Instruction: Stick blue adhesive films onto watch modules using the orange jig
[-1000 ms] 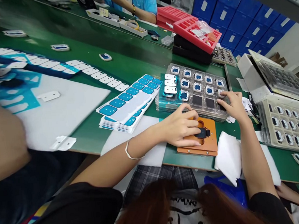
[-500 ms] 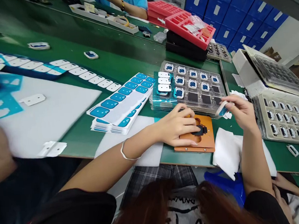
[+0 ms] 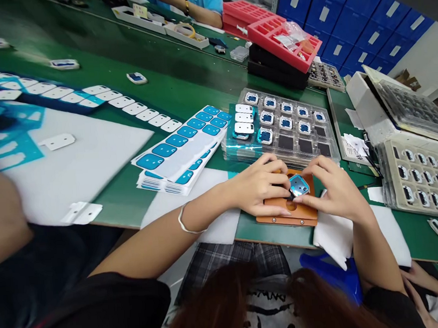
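Over one jig | pinches one case with right hand | curls fingers of left hand, unclear if gripping | beyond, three plates

From where I sit, I see my left hand spread over the left part of an orange jig. My right hand has thumb and fingers at a blue-faced case above it. Beyond stands a clear tray with 3 white cards at its left end; sheets lie left of it on the green surface.
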`<state>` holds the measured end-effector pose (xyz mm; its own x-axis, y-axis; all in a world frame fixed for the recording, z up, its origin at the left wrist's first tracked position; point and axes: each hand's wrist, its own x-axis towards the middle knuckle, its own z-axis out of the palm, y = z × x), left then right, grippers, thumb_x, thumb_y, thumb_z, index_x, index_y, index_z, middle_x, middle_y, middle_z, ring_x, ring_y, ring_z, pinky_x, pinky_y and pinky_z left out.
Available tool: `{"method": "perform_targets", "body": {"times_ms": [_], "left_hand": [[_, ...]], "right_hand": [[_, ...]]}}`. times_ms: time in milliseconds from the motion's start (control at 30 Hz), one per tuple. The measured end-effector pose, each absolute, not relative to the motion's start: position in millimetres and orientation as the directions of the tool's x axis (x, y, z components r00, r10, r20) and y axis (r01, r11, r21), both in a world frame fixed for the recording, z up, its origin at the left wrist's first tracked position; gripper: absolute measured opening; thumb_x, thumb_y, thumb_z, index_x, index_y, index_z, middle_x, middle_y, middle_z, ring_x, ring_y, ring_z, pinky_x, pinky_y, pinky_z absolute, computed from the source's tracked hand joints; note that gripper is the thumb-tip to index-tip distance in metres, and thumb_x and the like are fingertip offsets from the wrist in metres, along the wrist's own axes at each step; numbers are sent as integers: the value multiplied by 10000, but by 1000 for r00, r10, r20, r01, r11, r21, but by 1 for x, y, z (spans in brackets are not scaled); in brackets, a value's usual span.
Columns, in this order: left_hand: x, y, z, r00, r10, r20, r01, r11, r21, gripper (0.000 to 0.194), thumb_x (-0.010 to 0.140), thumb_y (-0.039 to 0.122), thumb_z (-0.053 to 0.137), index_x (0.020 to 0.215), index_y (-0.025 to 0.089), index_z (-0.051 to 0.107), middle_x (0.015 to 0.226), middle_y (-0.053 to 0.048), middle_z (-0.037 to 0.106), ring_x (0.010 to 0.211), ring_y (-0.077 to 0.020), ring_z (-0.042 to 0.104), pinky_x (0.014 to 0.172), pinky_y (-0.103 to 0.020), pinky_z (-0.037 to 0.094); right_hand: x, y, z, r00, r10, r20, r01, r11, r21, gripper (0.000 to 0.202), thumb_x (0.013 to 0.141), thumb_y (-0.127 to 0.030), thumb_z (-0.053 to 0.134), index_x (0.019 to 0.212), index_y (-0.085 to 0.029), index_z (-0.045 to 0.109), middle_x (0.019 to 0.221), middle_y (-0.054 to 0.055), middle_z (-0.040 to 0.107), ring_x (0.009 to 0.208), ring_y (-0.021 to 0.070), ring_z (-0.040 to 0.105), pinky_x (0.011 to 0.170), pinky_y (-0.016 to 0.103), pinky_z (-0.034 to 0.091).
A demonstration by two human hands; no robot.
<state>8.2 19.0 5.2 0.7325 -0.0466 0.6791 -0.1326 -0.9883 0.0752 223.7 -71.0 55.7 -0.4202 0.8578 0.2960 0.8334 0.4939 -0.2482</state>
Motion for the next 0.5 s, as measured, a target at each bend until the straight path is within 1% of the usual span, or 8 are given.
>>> {"method": "perform_targets", "body": {"times_ms": [67,200,367,500], "left_hand": [[8,19,5,723,-47,689,-151,-984,91,320,931,477,573,884,196,718,921,-48,760,900,-231,563,857,-419,364],[7,19,7,695,-21,719,-149,-982,114,264,909,433,611,829,200,705,893,-36,765,898,-232,571,832,-406,381],[6,20,11,586,82,806,-27,-992,120,223,898,359,624,736,215,674,770,-2,753,818,-205,568,764,-373,397],[6,22,11,481,160,862,75,-987,141,267,900,271,583,644,208,624,679,9,726,745,-185,560,700,-360,392]], "right_hand": [[221,-76,58,-411,875,255,860,465,-211,383,838,-527,683,966,-172,617,916,68,614,853,234,582,721,375,490],[220,-79,55,-420,861,286,867,474,-154,223,885,-371,635,978,-169,620,917,67,667,852,238,586,736,377,479],[224,-79,54,-429,838,339,850,501,-164,144,865,-235,621,995,-180,651,999,58,731,902,238,617,820,390,498],[223,-78,53,-437,828,351,832,520,-192,144,855,-237,654,985,-177,673,1030,61,746,924,236,627,821,386,518]]}}
